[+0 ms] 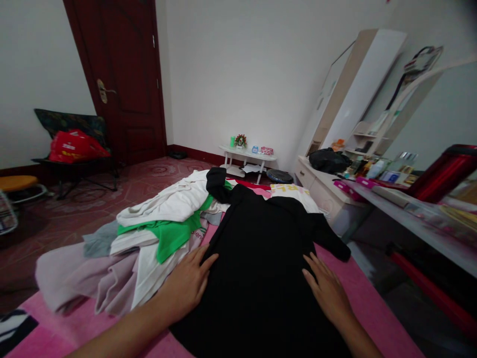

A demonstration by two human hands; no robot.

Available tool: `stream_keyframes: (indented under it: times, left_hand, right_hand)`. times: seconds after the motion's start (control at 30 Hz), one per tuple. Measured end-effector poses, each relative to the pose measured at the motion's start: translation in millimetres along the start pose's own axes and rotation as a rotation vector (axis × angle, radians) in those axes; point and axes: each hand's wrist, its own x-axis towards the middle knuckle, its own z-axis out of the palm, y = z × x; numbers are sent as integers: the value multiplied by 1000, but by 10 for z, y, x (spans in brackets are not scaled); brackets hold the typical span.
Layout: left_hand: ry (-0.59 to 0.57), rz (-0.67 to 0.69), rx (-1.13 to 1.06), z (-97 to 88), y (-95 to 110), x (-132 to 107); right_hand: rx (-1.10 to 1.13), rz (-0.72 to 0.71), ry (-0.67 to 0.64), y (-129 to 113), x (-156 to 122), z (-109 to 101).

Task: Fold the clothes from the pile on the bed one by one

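Note:
A black long-sleeved top [261,268] lies spread out on a pink cover [357,298], its hem towards me. One sleeve reaches out to the right; the other is bunched over the clothes at the far left. My left hand [192,276] rests on the top's left edge, fingers stretched out. On the opposite edge, my right hand [326,283] lies with its fingers spread on the black cloth. Neither hand visibly grips the fabric.
Left of the top is a heap of clothes: white garments [160,204], a green piece [173,236] and a pale mauve garment [89,278]. A white folded shirt [298,196] lies beyond. At right stands a cluttered desk [395,209]; a low white table [248,153] stands by the wall.

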Motion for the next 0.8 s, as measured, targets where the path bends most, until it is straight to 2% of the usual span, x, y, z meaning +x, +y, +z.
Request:
stream_keyframes:
  times: [0.33,0.8]
  left_hand:
    - [6,-4,11,-6,16,10]
    - [-22,-10,24,-3,21,18]
  right_hand:
    - [88,-9,37,-5,-16,-31]
    - [136,15,18,-11,-17,-57]
